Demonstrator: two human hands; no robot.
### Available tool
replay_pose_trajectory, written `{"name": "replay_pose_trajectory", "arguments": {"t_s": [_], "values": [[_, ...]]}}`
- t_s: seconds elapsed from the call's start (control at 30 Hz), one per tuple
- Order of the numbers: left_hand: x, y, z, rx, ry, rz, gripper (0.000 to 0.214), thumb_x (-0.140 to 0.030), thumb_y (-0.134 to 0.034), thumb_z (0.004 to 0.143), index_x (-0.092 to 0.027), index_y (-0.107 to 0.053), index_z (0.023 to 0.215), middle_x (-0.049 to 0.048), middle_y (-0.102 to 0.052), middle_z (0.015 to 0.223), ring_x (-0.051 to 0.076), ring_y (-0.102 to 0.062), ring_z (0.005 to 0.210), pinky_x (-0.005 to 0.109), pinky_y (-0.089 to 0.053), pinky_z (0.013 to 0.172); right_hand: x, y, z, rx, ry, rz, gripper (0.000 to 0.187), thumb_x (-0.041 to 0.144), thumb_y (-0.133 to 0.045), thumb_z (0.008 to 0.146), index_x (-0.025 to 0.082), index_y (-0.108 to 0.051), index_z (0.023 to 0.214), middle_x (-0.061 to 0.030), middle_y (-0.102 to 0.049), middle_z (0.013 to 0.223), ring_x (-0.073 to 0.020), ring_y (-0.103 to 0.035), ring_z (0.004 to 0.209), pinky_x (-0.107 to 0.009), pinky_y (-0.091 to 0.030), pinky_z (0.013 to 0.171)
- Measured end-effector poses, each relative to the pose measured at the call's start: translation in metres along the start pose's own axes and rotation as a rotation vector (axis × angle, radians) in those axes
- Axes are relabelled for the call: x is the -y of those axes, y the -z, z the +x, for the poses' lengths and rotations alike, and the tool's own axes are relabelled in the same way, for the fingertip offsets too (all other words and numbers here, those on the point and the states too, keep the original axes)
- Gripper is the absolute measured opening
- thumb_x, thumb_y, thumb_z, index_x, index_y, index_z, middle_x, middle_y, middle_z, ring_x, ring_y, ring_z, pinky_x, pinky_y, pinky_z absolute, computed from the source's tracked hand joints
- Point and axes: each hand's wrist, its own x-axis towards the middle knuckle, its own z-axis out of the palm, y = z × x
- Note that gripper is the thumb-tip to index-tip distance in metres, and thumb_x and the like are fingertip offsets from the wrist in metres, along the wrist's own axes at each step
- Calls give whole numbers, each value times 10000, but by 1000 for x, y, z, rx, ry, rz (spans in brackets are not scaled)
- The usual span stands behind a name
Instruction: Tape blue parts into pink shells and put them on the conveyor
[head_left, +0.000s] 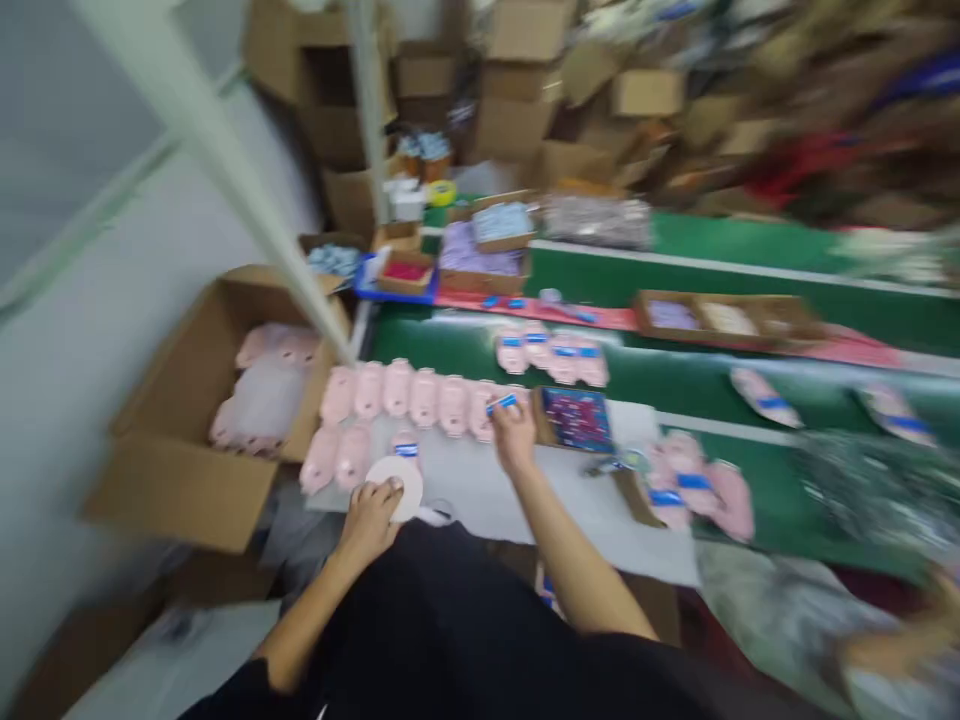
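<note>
The whole view is smeared by motion. My left hand point(371, 518) rests on a white round roll point(397, 482) at the near edge of the table, fingers curled over it. My right hand point(512, 432) reaches forward and pinches a small blue strip point(501, 404) above a row of pink packets point(420, 395) laid side by side on a white sheet point(510, 490). A second short row of pink packets point(337, 455) lies nearer me, one with a blue band. A small box of dark patterned items point(576, 418) sits just right of my right hand.
An open cardboard box point(180, 480) with pink packets stands at the left. More banded pink packets point(551, 355) lie on the green belt point(675, 375). Cardboard trays point(720, 318) and stacked cartons point(517, 90) fill the back. A white post point(225, 180) slants across the left.
</note>
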Motion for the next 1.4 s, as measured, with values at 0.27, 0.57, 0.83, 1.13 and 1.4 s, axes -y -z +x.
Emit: {"name": "replay_pose_trajectory", "arguments": {"t_s": [0.27, 0.57, 0.83, 1.13, 1.4], "values": [[80, -4, -137, -202, 738, 63, 438, -446, -694, 867, -172, -731, 1207, 165, -678, 1294, 345, -542, 1092, 476, -449, 944, -37, -193, 26, 492, -181, 114, 497, 327, -763, 843, 196, -664, 1312, -93, -774, 1169, -250, -726, 1070, -367, -549, 967], [101, -18, -198, -209, 817, 38, 401, -456, -674, 874, -191, -746, 1167, 136, -704, 1229, 340, -542, 1081, 461, -455, 934, -4, -306, 55, 776, 168, -573, 320, 193, -459, 1030, 109, -760, 1099, -175, -708, 1227, -260, -594, 1209, -291, -431, 1008], [116, -28, -203, -232, 804, -80, 387, -442, -706, 866, -200, -748, 1167, 128, -713, 1194, 333, -546, 1072, 464, -456, 997, -16, -302, 37, 804, 68, -632, 309, 278, -545, 1014, 153, -664, 1271, -157, -683, 1300, -254, -624, 1173, -292, -446, 970], [127, -45, -128, -33, 357, -432, 488, -439, -790, 825, -223, -728, 1257, 121, -670, 1364, 334, -468, 1295, 493, -392, 1129, -33, -303, 70, 866, -190, -527, 524, 359, -771, 833, 162, -657, 1305, -120, -742, 1189, -231, -692, 1008, -259, -495, 820], [129, -96, -50, 108, 7, -579, 560, -440, -834, 779, -170, -725, 1257, 123, -695, 1333, 338, -477, 1383, 529, -221, 1256, -56, -280, 82, 792, -567, 66, 393, 240, -672, 818, 134, -692, 1196, -40, -741, 892, -131, -630, 683, -224, -510, 634]]}}
